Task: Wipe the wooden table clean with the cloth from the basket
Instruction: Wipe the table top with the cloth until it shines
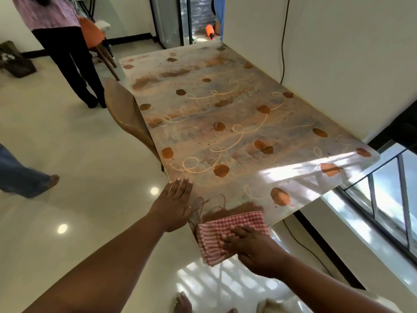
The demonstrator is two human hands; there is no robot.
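The table (237,123) is a long rectangle with rounded corners, its top glossy and streaked in grey and brown. Round rust-orange blotches (221,170) are scattered over it, joined by thin pale looping lines (239,136). Broader brown smears lie toward the far end. Sunlight glares white across the near right corner.

The cloth (228,236) is red-and-white check, soft and bunched in folds. It sits at the table's near edge, partly hanging over it. A dark brown smeared band (239,207) lies on the top just beyond the cloth. Thin dark scribbled lines (203,206) curl beside its left side.

The right hand (252,245) lies palm down on the cloth, fingers spread and pressing flat, not clenched around it. The left hand (174,203) is open, fingers together and extended, flat on the near left corner, just beside the cloth and apart from it.

A brown moulded chair (126,114) with a curved back stands against the table's left side. The floor (79,166) is pale, polished tile with bright reflections. A person in dark trousers (72,64) stands at the far left.
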